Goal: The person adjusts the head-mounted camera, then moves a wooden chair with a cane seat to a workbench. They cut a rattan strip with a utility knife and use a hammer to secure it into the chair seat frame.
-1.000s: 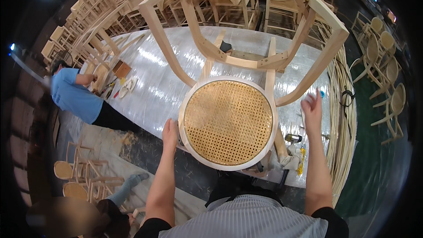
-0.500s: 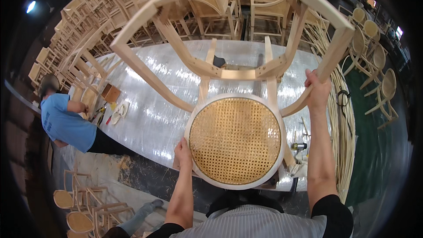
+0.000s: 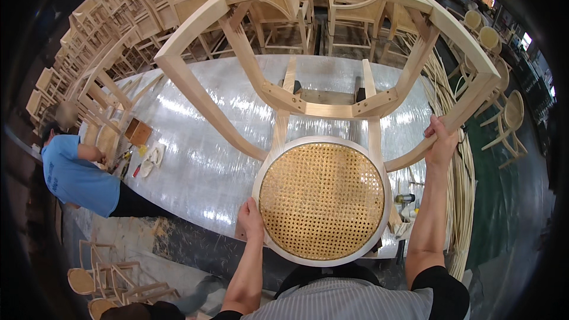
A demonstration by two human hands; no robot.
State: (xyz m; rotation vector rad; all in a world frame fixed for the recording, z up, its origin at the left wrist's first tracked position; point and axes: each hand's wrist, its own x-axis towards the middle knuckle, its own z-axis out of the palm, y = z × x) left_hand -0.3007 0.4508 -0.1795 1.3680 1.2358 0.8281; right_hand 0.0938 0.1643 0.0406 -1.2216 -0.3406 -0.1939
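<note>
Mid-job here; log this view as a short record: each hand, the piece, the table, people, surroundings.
Left hand: at the left rim of the round cane seat; fingertips partly hidden
Right hand: gripping the curved wooden part on the right of the chair frame
Table: shiny covering; wooden box and white cloth on its left
People: co-worker in blue shirt, left
Background: many wooden chairs
Right: long pale strips

Both hands point(image 3: 443, 143) hold a wooden chair point(image 3: 332, 110) with a round cane seat point(image 3: 322, 201) at a film-covered table point(image 3: 195, 166).
</note>
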